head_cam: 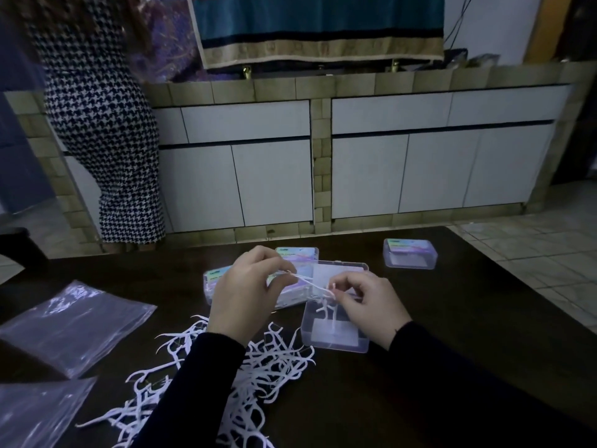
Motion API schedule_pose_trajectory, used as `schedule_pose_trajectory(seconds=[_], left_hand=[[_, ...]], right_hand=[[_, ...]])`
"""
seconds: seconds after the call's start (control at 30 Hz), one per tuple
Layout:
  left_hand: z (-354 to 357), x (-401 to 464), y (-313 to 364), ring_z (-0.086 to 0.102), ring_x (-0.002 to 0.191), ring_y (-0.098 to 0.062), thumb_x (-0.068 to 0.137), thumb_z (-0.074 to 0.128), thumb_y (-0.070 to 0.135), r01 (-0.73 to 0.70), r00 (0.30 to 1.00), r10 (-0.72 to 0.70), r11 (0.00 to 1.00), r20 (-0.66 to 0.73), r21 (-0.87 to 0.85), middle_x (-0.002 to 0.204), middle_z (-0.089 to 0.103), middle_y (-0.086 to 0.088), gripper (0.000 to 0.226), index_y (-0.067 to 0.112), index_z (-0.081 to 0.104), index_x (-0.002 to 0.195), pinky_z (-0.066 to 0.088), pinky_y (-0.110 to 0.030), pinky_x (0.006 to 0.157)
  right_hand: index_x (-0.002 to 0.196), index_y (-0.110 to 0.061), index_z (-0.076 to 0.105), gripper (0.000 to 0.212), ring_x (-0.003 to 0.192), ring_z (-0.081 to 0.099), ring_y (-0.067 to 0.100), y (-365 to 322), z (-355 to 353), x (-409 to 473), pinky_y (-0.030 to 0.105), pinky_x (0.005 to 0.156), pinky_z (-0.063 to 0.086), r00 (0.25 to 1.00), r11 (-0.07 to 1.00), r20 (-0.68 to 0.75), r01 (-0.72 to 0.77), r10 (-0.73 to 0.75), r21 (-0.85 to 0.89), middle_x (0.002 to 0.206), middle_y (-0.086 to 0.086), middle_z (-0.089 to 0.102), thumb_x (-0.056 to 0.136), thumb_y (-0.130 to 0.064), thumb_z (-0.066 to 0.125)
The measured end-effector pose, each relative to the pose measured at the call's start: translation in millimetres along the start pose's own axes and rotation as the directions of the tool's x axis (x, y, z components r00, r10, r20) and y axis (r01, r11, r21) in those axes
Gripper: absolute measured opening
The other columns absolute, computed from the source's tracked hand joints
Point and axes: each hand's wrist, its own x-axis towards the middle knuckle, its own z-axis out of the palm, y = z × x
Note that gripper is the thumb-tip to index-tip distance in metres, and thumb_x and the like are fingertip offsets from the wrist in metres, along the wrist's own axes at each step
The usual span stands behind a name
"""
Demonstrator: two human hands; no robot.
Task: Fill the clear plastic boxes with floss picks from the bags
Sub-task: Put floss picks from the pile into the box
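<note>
You are working at a dark table (452, 318), with a loose heap of floss picks (274, 360) lying under your left wrist and an open clear box (336, 331) sitting just below your fingertips. Your left hand (245, 295) and right hand (365, 302) are each pinching an end of one floss pick (311, 283), holding it over the box.

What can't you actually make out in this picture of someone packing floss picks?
- Head view: how many picks the left hand and right hand pinch; the fingers hide them.
- Labels on the closed boxes: too small and blurred to read.
- Floss pick pile: partly covered by the sleeves, cut off at the bottom edge.
- Plastic bags: run off the left edge.
</note>
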Motion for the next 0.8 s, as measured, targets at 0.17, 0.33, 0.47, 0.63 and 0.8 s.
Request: schedule_pose_trajectory(seconds=[0.17, 0.33, 0.47, 0.63, 0.8], left_hand=[[-2.6, -0.2, -0.6, 0.053, 0.075, -0.005, 0.081, 0.073, 0.029, 0.046, 0.999, -0.046, 0.999, -0.014, -0.001, 0.089, 0.057, 0.016, 0.006, 0.025, 0.075, 0.085, 0.033, -0.008, 0.059], [-4.1, -0.1, -1.3, 0.052, 0.078, -0.003, 0.081, 0.072, 0.029, 0.091, 0.996, -0.091, 0.996, -0.017, -0.026, 0.088, 0.055, 0.017, 0.008, 0.025, 0.075, 0.087, 0.037, -0.009, 0.063], [-5.0, 0.8, -3.5, 0.053, 0.08, -0.005, 0.081, 0.073, 0.03, 0.105, 0.994, -0.107, 0.994, -0.037, -0.043, 0.086, 0.054, 0.019, 0.008, 0.026, 0.075, 0.086, 0.043, -0.017, 0.065], [-3.8, 1.2, 0.2, 0.056, 0.076, -0.006, 0.079, 0.074, 0.028, 0.073, 0.993, -0.082, 0.991, -0.084, -0.114, 0.085, 0.056, 0.017, 0.007, 0.024, 0.075, 0.085, 0.041, -0.016, 0.062], [2.3, -1.6, 14.3, 0.051, 0.072, 0.006, 0.079, 0.074, 0.032, 0.028, 0.998, -0.013, 0.976, 0.068, -0.215, 0.085, 0.06, 0.018, 0.005, 0.028, 0.073, 0.082, 0.035, -0.01, 0.06]], right_hand=[[0.104, -0.043, 0.067, 0.018, 0.1, 0.032, 0.007, -1.7, -1.3, -1.9, 0.03, 0.088, 0.035, 0.998, 0.965, 0.049, 0.041, -0.029, -0.259, 0.094, -0.017, 0.048, 0.089, -0.047, 0.06], [0.111, -0.042, 0.066, 0.036, 0.098, 0.038, 0.006, -6.7, -11.5, -5.8, 0.031, 0.086, 0.029, 0.978, 0.909, 0.086, 0.207, -0.189, -0.362, 0.101, -0.024, 0.053, 0.089, -0.06, 0.043], [0.095, -0.036, 0.066, 0.054, 0.087, 0.045, -0.001, 5.7, -24.6, -7.5, 0.029, 0.082, 0.037, 0.945, 0.891, 0.028, 0.317, -0.326, -0.324, 0.093, -0.028, 0.055, 0.084, -0.071, 0.026], [0.105, -0.04, 0.047, 0.074, 0.083, 0.043, -0.001, 19.5, -36.2, -13.6, 0.027, 0.083, 0.03, 0.948, 0.8, 0.243, 0.304, -0.203, -0.517, 0.09, -0.024, 0.045, 0.058, -0.095, 0.032], [0.124, -0.04, 0.042, 0.088, 0.085, 0.035, -0.001, 20.2, -42.3, -16.4, 0.027, 0.082, 0.019, 0.956, 0.774, 0.249, 0.273, -0.153, -0.571, 0.096, -0.025, 0.042, 0.054, -0.094, 0.046]])
